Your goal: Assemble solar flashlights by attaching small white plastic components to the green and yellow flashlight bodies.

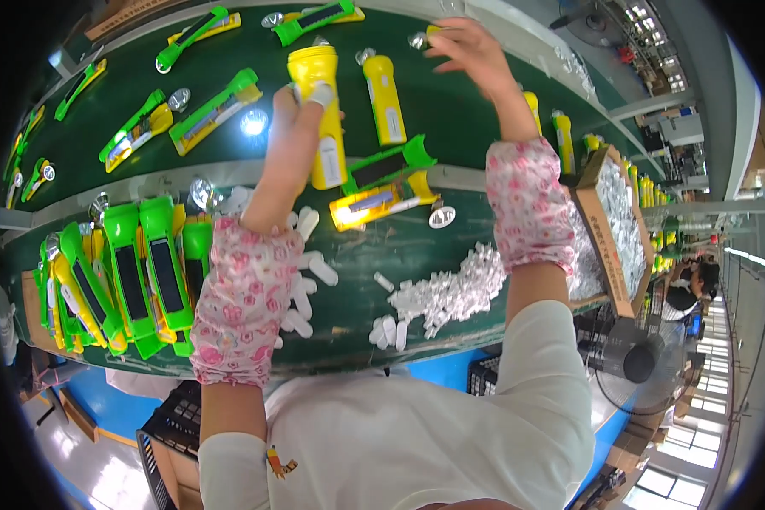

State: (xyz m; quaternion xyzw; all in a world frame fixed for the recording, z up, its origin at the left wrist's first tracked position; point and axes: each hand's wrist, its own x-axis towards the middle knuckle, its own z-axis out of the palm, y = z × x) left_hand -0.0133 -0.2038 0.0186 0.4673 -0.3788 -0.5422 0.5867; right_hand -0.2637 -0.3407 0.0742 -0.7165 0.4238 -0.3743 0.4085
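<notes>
My left hand is closed around a yellow flashlight, held upright over the green bench with its wide head away from me. A white cover shows on one finger. My right hand is stretched to the far side with its fingers apart, beside a small silver reflector and a bit of yellow plastic; its fingertips partly hide the yellow piece. Between the hands lies another yellow flashlight with its reflector loose at the top. Nearer me are a green half-shell and an opened yellow half with wiring inside.
Green-and-yellow flashlights are stacked at the near left. White plastic strips and a heap of small white parts lie in front of me. A cardboard box of clear parts stands right, near a fan. Several opened flashlights lie on the far belt.
</notes>
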